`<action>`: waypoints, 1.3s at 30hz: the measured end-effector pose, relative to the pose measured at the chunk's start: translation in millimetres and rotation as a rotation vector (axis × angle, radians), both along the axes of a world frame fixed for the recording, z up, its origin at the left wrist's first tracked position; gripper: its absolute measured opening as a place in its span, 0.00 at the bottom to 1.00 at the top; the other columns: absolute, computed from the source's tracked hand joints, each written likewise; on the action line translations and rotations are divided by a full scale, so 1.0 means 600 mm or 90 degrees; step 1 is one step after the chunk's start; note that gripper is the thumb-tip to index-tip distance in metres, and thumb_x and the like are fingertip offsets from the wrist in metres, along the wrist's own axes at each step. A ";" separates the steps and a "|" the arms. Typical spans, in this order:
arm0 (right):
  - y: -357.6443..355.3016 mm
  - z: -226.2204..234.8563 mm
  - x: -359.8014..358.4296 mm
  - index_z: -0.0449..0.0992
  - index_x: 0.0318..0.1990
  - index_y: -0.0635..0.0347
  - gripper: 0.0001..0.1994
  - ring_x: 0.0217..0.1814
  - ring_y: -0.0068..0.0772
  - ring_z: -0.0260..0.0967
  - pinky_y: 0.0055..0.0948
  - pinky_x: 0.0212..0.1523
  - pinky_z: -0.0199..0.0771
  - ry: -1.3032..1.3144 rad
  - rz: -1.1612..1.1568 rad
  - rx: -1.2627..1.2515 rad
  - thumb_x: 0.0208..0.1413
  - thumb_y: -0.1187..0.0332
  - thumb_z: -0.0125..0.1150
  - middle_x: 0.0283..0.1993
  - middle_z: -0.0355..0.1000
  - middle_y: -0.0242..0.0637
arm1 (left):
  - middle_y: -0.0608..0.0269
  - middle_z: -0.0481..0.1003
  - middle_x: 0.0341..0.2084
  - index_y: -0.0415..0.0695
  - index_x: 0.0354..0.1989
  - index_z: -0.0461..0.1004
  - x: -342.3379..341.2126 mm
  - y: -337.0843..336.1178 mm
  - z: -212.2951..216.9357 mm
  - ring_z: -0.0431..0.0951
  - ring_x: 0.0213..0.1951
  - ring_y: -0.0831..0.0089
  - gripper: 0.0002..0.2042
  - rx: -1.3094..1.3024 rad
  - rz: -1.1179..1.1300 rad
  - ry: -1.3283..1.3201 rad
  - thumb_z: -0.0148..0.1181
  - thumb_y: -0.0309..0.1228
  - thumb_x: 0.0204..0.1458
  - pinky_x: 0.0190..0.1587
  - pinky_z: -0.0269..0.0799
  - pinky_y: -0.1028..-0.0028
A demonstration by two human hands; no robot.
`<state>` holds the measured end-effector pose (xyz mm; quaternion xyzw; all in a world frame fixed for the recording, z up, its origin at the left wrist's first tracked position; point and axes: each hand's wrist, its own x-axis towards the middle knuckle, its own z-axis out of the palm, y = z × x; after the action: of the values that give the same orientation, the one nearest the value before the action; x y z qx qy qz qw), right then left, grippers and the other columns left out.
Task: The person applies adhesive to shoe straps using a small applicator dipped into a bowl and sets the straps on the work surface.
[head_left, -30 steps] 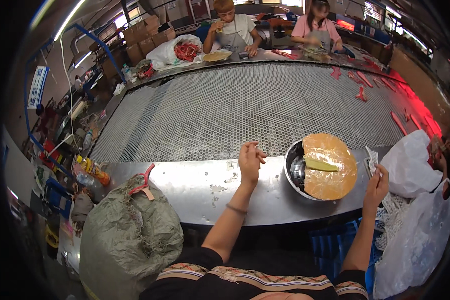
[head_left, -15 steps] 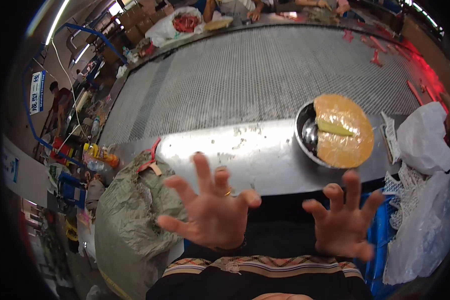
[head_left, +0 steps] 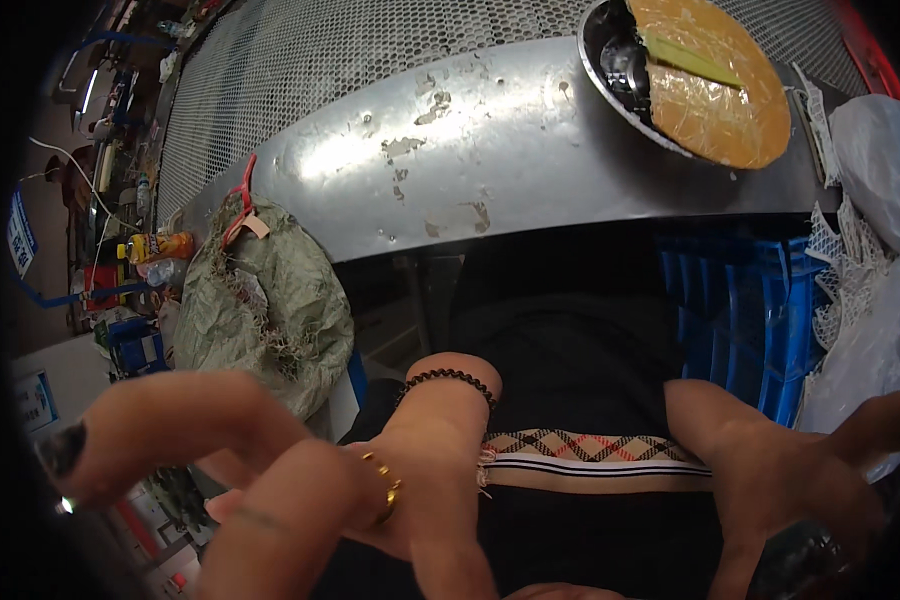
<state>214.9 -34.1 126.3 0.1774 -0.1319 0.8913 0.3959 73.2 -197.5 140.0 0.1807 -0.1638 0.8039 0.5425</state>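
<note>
My left hand (head_left: 390, 490) is raised very near the camera at the lower left, its fingers bent and apart. A gold ring and a dark beaded bracelet show on it, and no object is visible between its fingers. At the lower right my right hand (head_left: 780, 480) is also close up, fingers spread toward the picture's rim, their tips out of sight. Both hands are clear of the metal bench edge (head_left: 530, 190). On that edge stands a steel bowl (head_left: 625, 95), partly covered by an orange tape-wrapped round board (head_left: 720, 120) with a yellow-green strip on it.
A grey-green sack (head_left: 300, 280) hangs at the bench's left end, a red forked piece (head_left: 242, 200) at its top. Beyond the edge lies metal mesh (head_left: 370, 55). On the right are a blue plastic crate (head_left: 740, 310), white netting (head_left: 850, 260) and clear plastic bags (head_left: 880, 160).
Both hands have come up from above my lap toward the camera and moved apart. The view has tipped down, so the bench sits higher and the people across it are out of sight.
</note>
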 end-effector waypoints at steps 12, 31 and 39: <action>0.017 -0.002 -0.002 0.38 0.67 0.34 0.41 0.70 0.51 0.35 0.75 0.53 0.51 -0.033 0.012 -0.008 0.47 0.63 0.55 0.71 0.24 0.38 | 0.61 0.55 0.54 0.47 0.51 0.64 0.020 -0.014 -0.016 0.60 0.52 0.71 0.23 -0.045 0.114 0.077 0.59 0.33 0.44 0.45 0.74 0.62; 0.045 -0.008 0.022 0.33 0.67 0.35 0.47 0.71 0.42 0.34 0.76 0.49 0.55 -0.080 0.044 0.013 0.41 0.71 0.55 0.71 0.19 0.30 | 0.60 0.44 0.59 0.47 0.56 0.59 0.047 0.009 -0.047 0.48 0.60 0.67 0.27 -0.095 0.297 0.209 0.56 0.40 0.47 0.43 0.74 0.50; 0.045 -0.028 0.068 0.30 0.68 0.40 0.49 0.70 0.40 0.34 0.68 0.51 0.58 -0.033 0.069 0.115 0.38 0.74 0.53 0.70 0.23 0.31 | 0.57 0.45 0.59 0.45 0.56 0.59 -0.068 0.059 -0.049 0.48 0.61 0.63 0.24 -0.011 0.379 0.315 0.52 0.37 0.50 0.42 0.74 0.46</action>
<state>255.5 -7.1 109.6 0.1965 -0.2123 0.9001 0.3259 32.6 -162.0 110.8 0.4041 0.0383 0.8596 0.3103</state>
